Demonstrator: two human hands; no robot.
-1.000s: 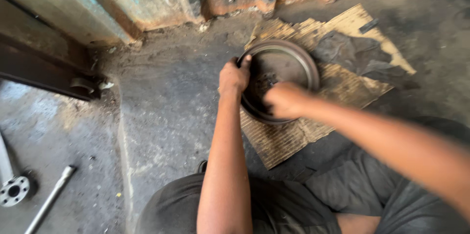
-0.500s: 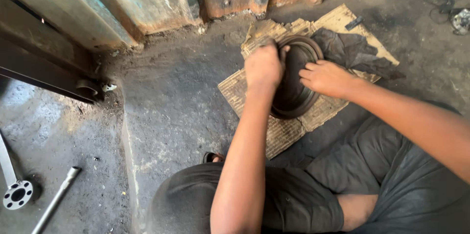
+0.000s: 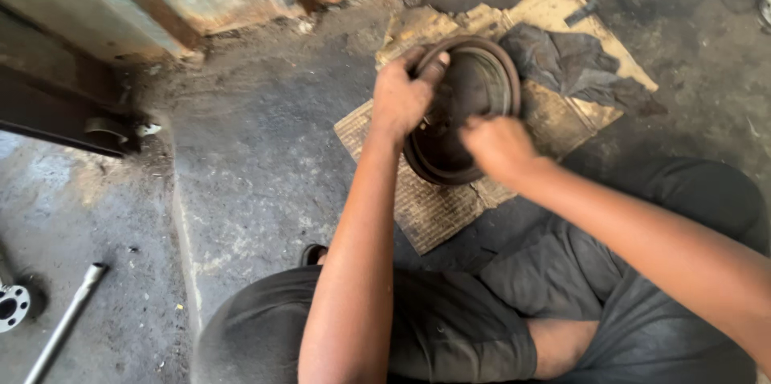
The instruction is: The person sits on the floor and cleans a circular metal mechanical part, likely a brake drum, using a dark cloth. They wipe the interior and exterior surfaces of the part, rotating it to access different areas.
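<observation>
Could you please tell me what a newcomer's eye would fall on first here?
First, the round dark metal drum tilted on cardboard at centre. The left hand grips its rim and the right hand rests on its lower edge. A dark rag lies to its right.

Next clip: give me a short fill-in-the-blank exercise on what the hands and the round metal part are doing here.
1. The left hand grips the ____ of the round metal drum.
2. The drum rests on a sheet of ____.
3. The right hand works at the drum's lower ____ side.
4. A dark ____ lies on the cardboard right of the drum.

Missing words: rim; cardboard; right; cloth
</observation>
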